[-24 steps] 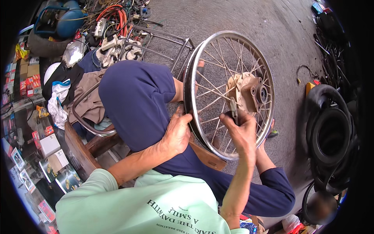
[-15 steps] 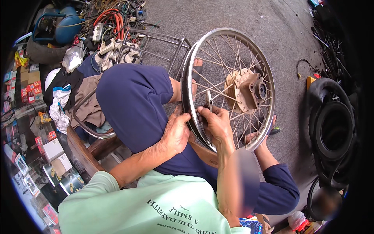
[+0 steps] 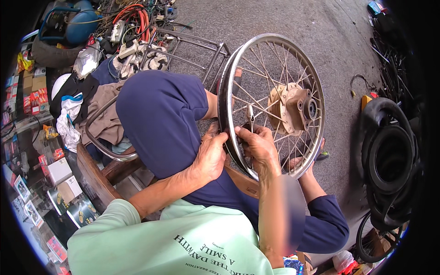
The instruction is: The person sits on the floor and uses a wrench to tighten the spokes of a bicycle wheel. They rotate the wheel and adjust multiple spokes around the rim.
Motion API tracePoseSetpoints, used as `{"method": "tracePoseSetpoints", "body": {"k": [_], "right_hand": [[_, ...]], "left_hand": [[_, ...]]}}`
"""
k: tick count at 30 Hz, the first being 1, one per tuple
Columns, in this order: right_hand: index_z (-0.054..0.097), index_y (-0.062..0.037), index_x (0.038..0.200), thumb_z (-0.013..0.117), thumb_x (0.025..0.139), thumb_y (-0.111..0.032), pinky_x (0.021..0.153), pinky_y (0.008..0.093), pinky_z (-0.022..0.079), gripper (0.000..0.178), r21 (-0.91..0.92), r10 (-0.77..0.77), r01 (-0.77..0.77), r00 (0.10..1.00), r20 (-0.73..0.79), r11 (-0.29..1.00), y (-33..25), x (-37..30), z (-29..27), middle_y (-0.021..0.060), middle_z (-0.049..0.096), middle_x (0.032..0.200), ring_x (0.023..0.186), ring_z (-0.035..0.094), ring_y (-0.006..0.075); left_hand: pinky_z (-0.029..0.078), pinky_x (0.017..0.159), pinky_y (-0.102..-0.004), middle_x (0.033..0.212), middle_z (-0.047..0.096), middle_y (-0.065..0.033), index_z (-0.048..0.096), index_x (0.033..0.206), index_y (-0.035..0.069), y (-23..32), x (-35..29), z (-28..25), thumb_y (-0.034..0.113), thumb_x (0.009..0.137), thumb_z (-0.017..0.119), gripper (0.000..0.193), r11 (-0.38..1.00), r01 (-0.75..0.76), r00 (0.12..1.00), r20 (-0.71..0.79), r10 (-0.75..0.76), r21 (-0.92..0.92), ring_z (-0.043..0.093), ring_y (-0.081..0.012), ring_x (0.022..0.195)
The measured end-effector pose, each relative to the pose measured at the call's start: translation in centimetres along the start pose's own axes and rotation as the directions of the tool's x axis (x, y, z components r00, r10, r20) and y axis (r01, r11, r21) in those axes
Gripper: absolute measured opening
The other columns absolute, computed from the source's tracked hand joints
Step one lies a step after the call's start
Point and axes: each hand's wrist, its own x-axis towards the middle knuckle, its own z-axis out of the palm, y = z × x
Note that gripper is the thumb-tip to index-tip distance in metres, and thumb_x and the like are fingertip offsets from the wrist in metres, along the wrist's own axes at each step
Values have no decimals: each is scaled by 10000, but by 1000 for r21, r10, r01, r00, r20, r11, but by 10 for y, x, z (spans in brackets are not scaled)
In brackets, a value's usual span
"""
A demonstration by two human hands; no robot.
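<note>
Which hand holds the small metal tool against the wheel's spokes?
The right hand: it holds the small spoke wrench up among the spokes. The left hand holds no tool and only grips the rim of the spoked wheel.

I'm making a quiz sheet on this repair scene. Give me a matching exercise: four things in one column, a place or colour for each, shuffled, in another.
Things:
1. left hand
2. right hand
3. wheel hub
4. rubber tyres

Places or colours:
A. stacked at the right edge, black
B. on the rim's near edge
C. among the spokes, holding a small metal tool
D. at the wheel's centre, tan

Pairs: 1-B, 2-C, 3-D, 4-A
</note>
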Motion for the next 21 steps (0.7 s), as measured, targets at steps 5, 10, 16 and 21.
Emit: {"method": "tracePoseSetpoints", "body": {"k": [5, 10, 16, 21], "right_hand": [[648, -7, 858, 717, 869, -167, 373, 208, 238, 175, 11, -1, 0, 1000, 31, 1000, 0, 0, 0, -30, 539, 582, 408, 382, 30], [661, 9, 898, 704, 886, -215, 395, 211, 260, 228, -2, -48, 48, 999, 0, 999, 6, -1, 1, -17, 545, 614, 435, 406, 38], [639, 24, 983, 533, 971, -492, 484, 259, 295, 527, -183, -234, 199, 952, -197, 963, -6, -44, -29, -8, 499, 648, 541, 397, 83], [589, 95, 1058, 520, 999, -186, 536, 324, 403, 295, -459, -577, 429, 777, -252, 778, -13, -79, -40, 106, 581, 685, 581, 488, 151]], "left_hand": [[497, 875, -310, 1055, 581, -35, 519, 1204, 66, -4, 3, -2, 40, 964, 446, 252, 999, -26, 1000, -16, 26, 25, 582, -133, 971], [504, 898, -337, 1091, 604, -49, 509, 1256, 45, -2, 4, -5, 24, 951, 477, 308, 999, -13, 1000, 26, 11, 49, 608, -154, 994], [488, 941, -362, 1128, 604, -50, 535, 1269, 17, 26, -5, 13, 53, 942, 567, 331, 998, 21, 983, 179, -30, 53, 587, -160, 1060], [477, 960, -348, 1189, 590, -46, 521, 1293, -29, 68, -10, 41, 140, 926, 646, 423, 977, -117, 925, 378, 42, 177, 562, -161, 1099]]}}
